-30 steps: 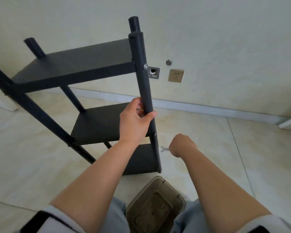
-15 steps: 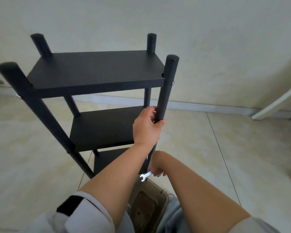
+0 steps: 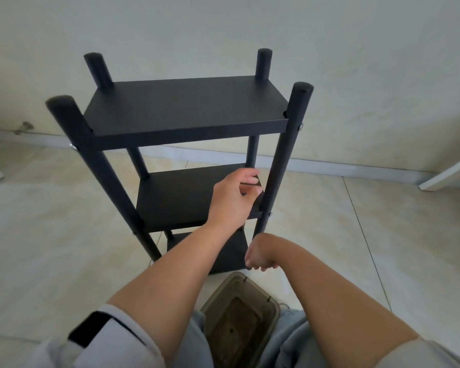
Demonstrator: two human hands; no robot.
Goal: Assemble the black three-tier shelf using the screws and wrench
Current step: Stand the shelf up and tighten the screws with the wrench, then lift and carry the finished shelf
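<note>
1. Container: a translucent brownish plastic bin (image 3: 241, 312) sits on the tiled floor (image 3: 51, 248) at the near edge, between the person's knees. Its contents cannot be made out through the plastic.
2. Task item: the black three-tier shelf (image 3: 186, 115) stands upright on the floor, just beyond the bin and in front of the pale wall (image 3: 223, 27). Its long axis is vertical; the four round posts point upward and project above the top board. The boards' longer sides run left to right.
3. Fasteners: a small silver screw head (image 3: 301, 125) shows on the near right post at the top board.
4. Left hand (image 3: 233, 200): hovers over the right end of the middle board, just left of the near right post, fingers loosely curved and holding nothing.
5. Right hand (image 3: 260, 254): curled into a fist low beside the foot of the near right post, above the bin. Whether it holds anything cannot be told; the wrench is not visible.
</note>
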